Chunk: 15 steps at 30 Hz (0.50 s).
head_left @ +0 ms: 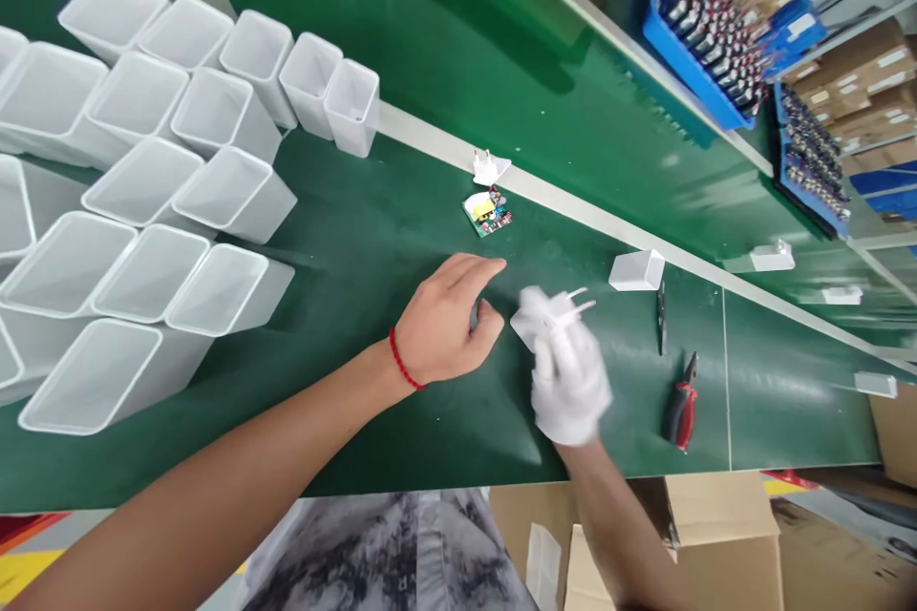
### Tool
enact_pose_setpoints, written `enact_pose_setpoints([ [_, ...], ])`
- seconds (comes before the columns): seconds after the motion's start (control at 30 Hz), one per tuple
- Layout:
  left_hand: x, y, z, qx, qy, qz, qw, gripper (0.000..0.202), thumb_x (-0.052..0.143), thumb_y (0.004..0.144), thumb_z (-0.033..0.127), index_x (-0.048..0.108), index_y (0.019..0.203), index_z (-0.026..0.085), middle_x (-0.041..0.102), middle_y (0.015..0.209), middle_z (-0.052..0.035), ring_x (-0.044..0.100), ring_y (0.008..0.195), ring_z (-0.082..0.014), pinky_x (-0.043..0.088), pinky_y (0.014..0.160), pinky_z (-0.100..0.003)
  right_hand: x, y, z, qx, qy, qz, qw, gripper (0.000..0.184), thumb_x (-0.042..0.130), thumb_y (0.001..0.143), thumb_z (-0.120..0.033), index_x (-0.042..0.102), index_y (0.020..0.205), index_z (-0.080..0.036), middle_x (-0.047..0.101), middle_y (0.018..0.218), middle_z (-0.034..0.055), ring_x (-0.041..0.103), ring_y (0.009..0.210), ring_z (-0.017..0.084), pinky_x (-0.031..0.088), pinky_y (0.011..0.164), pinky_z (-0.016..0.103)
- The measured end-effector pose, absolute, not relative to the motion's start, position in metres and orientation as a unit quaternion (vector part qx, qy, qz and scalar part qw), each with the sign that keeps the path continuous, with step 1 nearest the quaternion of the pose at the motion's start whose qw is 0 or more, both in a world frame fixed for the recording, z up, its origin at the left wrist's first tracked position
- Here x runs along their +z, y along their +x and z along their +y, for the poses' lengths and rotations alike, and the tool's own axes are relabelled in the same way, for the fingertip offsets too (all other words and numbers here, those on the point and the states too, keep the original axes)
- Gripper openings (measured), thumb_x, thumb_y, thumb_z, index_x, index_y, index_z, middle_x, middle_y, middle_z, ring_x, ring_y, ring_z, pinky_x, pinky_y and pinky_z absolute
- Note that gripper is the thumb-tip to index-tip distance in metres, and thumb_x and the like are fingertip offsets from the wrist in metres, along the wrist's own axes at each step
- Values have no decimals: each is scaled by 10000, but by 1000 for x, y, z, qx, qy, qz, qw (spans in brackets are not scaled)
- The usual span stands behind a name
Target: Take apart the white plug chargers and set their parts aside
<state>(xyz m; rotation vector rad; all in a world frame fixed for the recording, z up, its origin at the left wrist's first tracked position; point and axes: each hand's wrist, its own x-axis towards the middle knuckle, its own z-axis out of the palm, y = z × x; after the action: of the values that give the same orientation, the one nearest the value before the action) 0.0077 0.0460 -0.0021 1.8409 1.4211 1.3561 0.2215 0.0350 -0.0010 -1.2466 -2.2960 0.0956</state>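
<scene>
My left hand (450, 320), bare with a red cord at the wrist, hovers over the green bench; its thumb and fingers are apart and nothing is between them. In a white glove, my right hand (569, 382) grips a white plug housing (528, 325) with two pins pointing right; motion blurs it partly. Beyond my left hand lies a small circuit board (488, 212) with a yellow component. Just behind that board, another white two-pin plug piece (490, 170) rests against the pale strip. A white box-shaped casing (637, 269) sits to the right of my gloved hand.
Pliers (682, 406) with red and black handles and a thin dark tool (661, 320) lie at right. Several translucent white bins (215, 110) crowd the left side. Blue trays (692, 48) of components stand across the bench. Open cardboard boxes (723, 511) are below the front edge.
</scene>
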Motion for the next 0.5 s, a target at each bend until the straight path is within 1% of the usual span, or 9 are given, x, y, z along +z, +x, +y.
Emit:
enact_pose_setpoints([
  [0.07,-6,9,48,482,659,537,211,361,418,792,80,578,1114,109,689,1001,-116,634,979,-228,555,880,-403,5,231,31,33,-470,-839,273,506,670,842,-396,539,1319,-286,570,1335,109,605,1158,334,603,829,492],
  [0.13,-10,10,49,472,659,548,207,313,427,820,100,591,1086,98,696,960,-120,641,951,-232,559,862,-407,11,242,28,18,-479,-826,298,501,650,858,-374,522,1334,-283,565,1340,110,599,1165,342,596,833,510],
  [0.2,-12,12,50,469,658,550,209,273,440,845,125,602,1063,91,698,933,-121,645,939,-233,561,860,-405,13,249,27,-11,-485,-808,335,500,617,885,-314,485,1366,-287,557,1352,104,591,1178,340,582,860,527],
  [0.27,-13,13,50,471,655,551,211,250,448,865,148,608,1049,94,699,916,-116,647,929,-228,564,854,-397,7,247,30,-43,-489,-796,354,488,583,903,-232,477,1373,-304,574,1337,86,599,1172,324,564,897,528],
  [0.33,-12,13,50,471,658,551,206,244,455,876,160,609,1050,89,698,918,-118,644,932,-229,562,858,-396,-2,239,35,-58,-494,-802,331,480,568,906,-175,500,1360,-313,610,1300,70,632,1130,295,571,903,473],
  [0.43,-12,13,50,455,674,548,192,254,467,880,161,611,1065,62,697,939,-138,632,969,-247,553,879,-412,-7,224,43,-34,-509,-820,259,491,573,907,-159,504,1367,-317,629,1285,47,664,1082,245,594,864,344],
  [0.5,-12,13,50,447,682,546,190,254,470,882,159,615,1063,54,699,933,-140,628,978,-252,554,880,-411,-2,219,46,-12,-522,-816,250,504,575,909,-156,492,1376,-325,620,1301,26,658,1096,224,586,880,314],
])
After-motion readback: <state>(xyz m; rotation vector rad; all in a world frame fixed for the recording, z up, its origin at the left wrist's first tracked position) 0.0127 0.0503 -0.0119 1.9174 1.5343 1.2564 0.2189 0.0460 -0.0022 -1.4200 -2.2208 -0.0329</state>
